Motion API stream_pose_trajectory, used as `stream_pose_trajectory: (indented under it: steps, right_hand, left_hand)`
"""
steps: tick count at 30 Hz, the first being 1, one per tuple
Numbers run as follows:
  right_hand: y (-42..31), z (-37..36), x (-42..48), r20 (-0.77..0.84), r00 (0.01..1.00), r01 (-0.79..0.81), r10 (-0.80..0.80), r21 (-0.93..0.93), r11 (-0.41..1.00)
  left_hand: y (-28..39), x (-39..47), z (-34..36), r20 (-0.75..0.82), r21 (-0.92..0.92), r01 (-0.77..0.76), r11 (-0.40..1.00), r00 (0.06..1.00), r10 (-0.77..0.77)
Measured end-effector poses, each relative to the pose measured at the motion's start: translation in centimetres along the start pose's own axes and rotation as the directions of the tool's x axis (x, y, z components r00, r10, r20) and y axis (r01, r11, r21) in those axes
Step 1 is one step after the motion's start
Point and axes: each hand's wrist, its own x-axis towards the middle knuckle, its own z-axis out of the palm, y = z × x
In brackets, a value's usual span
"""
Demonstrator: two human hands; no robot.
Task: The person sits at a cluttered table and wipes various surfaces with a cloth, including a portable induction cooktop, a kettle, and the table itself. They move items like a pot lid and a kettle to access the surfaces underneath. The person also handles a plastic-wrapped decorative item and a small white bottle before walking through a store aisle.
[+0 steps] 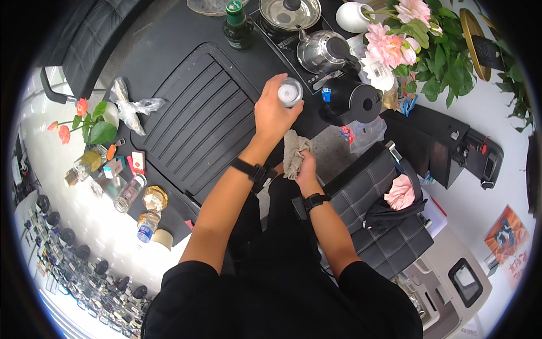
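Note:
My left hand (271, 111) grips a small clear container (290, 92) with a pale round centre, seen end-on. It is held above the right edge of the black slatted tea tray (199, 123). Bunched in my right hand (308, 170) is a grey-beige cloth (292, 154), close to my lap and below the container, not touching it. A black electric kettle (353, 103) stands to the right of my left hand. Beyond that hand, a stainless steel kettle (319, 51) sits on the cooktop.
A green glass bottle (238, 30) and a lidded steel pot (292, 17) stand at the far side. Crumpled plastic wrap (132, 106), a clear tumbler (129, 194) and a small water bottle (148, 229) occupy the left side. A black padded chair (360, 190) is at my right.

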Motion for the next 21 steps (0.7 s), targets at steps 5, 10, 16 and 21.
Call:
stream_pose_trajectory:
  steps: [5,10,16,21]
  right_hand:
    - [0.6,-0.3,0.6,0.126,0.930,0.365,-0.345,-0.420,0.831]
    - [-0.5,2.7,-0.3,0.631,0.544,0.709,-0.553,-0.698,-0.099]
    - [0.3,2.6,2.1,0.616,0.760,0.643,-0.210,-0.759,0.102]
    - [0.5,8.9,-0.1,0.855,0.456,0.864,-0.249,-0.492,-0.108]
  left_hand:
    - [-0.1,1.1,2.9,-0.021,0.022,-0.007,1.000,1.000,0.007]
    - [0.2,1.5,4.3,-0.010,0.106,-0.046,0.993,0.999,0.047]
    - [0.8,0.1,2.7,0.035,0.087,0.012,0.996,0.999,-0.015]
    - [-1.5,-4.5,-5.5,-0.131,0.005,0.028,1.000,0.991,-0.028]
